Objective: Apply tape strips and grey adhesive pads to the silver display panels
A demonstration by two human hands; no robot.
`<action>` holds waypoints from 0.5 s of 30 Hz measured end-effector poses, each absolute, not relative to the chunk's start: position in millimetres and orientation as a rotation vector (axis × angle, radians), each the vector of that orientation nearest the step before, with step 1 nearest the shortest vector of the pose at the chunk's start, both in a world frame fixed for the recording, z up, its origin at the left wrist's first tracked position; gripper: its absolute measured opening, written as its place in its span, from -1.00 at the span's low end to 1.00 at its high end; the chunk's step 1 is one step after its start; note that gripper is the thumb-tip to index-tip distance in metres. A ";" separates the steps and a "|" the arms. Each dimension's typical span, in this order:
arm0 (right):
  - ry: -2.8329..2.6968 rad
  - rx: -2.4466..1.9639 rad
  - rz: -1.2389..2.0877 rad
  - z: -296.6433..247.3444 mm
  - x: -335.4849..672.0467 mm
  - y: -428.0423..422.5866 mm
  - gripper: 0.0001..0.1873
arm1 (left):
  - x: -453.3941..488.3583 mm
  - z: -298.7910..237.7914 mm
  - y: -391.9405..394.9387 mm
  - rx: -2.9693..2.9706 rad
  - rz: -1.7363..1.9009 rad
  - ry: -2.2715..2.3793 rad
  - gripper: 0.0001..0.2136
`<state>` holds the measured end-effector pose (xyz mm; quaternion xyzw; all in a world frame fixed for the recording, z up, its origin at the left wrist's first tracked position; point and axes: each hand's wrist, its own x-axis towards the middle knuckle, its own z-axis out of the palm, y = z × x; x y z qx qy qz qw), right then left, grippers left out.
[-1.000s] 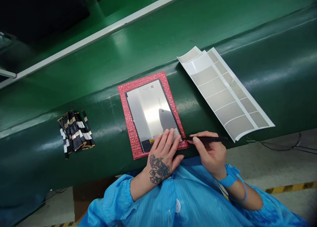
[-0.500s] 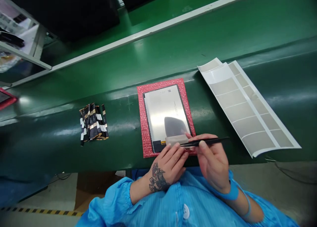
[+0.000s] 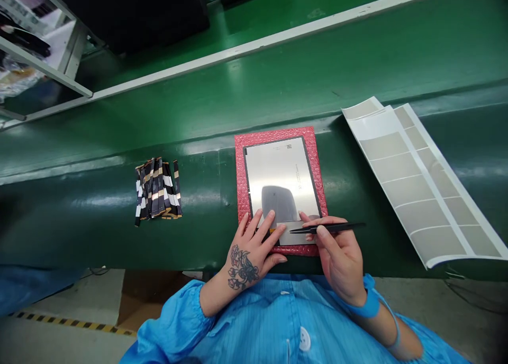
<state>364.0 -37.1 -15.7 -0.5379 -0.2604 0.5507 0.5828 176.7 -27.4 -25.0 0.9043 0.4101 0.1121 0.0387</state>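
A display panel (image 3: 273, 163), silvery side up, lies on a pink bubble-wrap sheet (image 3: 242, 168) in front of me. My left hand (image 3: 256, 247) rests with fingers spread over the panel's near left corner, holding nothing. In my right hand (image 3: 337, 247) is a pair of black tweezers (image 3: 331, 228), held nearly level with the tip pointing left. Beneath the tweezers, a greyish rectangular sticker (image 3: 291, 236) lies along the panel's near edge. The right fingertips are close to its right end; whether they touch it I cannot tell.
Sheets of grey stickers (image 3: 423, 184) lie on the green bench at the right. A pile of black flex cables (image 3: 159, 189) sits to the left. A pale rail (image 3: 238, 52) crosses the bench behind, and a shelf (image 3: 51, 52) stands at the far left.
My left hand has shifted left along the panel's near edge and spread its fingers, uncovering more of the sticker. The right hand still holds the tweezers. The whole view has shifted slightly.
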 end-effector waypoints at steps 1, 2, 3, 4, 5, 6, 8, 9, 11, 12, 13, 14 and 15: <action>-0.609 -1.257 1.283 -15.6 363.5 -37.1 -0.79 | 176.6 -25.0 -28.5 2.768 0.340 1.267 -0.46; -0.612 -1.257 1.280 -15.5 363.1 -37.2 -0.80 | 176.8 -24.9 -29.3 2.759 0.337 1.281 -0.46; -0.615 -1.257 1.275 -15.3 362.9 -37.3 -0.81 | 177.2 -24.7 -29.8 2.748 0.334 1.296 -0.46; -0.617 -1.256 1.270 -15.0 362.7 -37.5 -0.81 | 177.9 -24.6 -30.1 2.736 0.331 1.311 -0.45; -0.619 -1.257 1.267 -14.7 362.6 -37.7 -0.81 | 178.7 -24.6 -30.4 2.723 0.327 1.324 -0.44; -0.622 -1.261 1.265 -14.3 362.5 -37.9 -0.81 | 179.6 -24.8 -30.5 2.711 0.324 1.337 -0.43; -0.626 -1.272 1.258 -13.8 362.0 -38.2 -0.80 | 181.0 -25.4 -31.1 2.701 0.322 1.350 -0.41; -0.628 -1.277 1.254 -13.6 361.8 -38.2 -0.80 | 181.3 -25.8 -31.5 2.701 0.323 1.349 -0.42; -0.631 -1.284 1.251 -13.8 361.8 -37.7 -0.79 | 180.9 -26.4 -33.0 2.713 0.326 1.318 -0.45; -0.630 -1.284 1.250 -14.0 362.0 -37.3 -0.78 | 180.1 -26.5 -34.1 2.721 0.324 1.294 -0.48; -0.629 -1.284 1.251 -14.1 362.5 -36.9 -0.78 | 178.9 -26.5 -35.4 2.728 0.324 1.268 -0.50; -0.628 -1.284 1.250 -14.0 363.1 -36.5 -0.77 | 177.3 -26.2 -36.8 2.732 0.328 1.246 -0.53; -0.626 -1.282 1.250 -13.7 363.5 -36.3 -0.77 | 175.4 -25.8 -38.3 2.733 0.334 1.229 -0.54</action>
